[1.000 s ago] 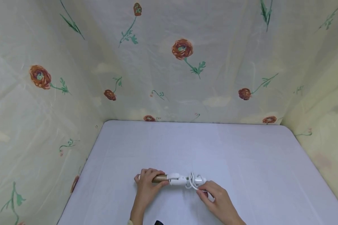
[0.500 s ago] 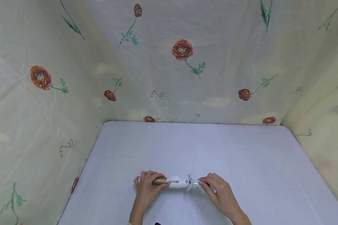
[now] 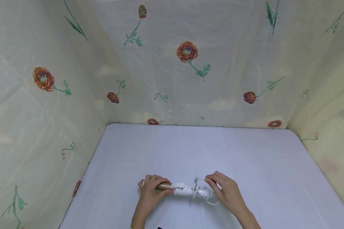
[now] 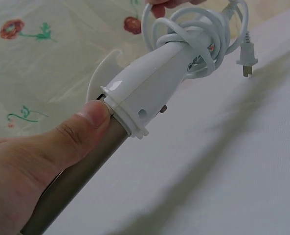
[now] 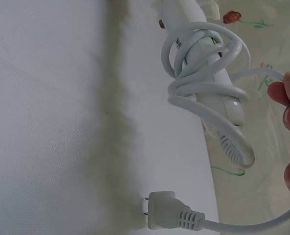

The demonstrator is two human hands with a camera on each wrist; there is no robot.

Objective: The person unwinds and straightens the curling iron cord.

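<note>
Near the front edge of the bench point(image 3: 246, 152), low in the middle of the scene, I hold a curling iron point(image 3: 183, 188) between my two hands. It lies almost level, with its brown barrel point(image 4: 71, 181) to the left and its white handle point(image 4: 154, 78) to the right. My left hand point(image 3: 150, 194) grips the barrel: the fingers are curled around it, and in the left wrist view my thumb point(image 4: 81, 129) presses against the collar where the barrel meets the handle.

A white cord point(image 5: 203, 83) is wound several times around the handle in loose loops. My right hand point(image 3: 227, 192) is at the right end of the handle, and its fingers point(image 5: 284, 93) pinch one loop of the cord just beside the handle. Another part of the cord hangs down below the handle toward the near side. The plug point(image 5: 171, 211) at the end of the cord hangs free near the bench surface; I cannot tell if it touches it.

Behind the bench and on both sides hangs a pale curtain point(image 3: 172, 63) printed with red flowers and green stems.
</note>
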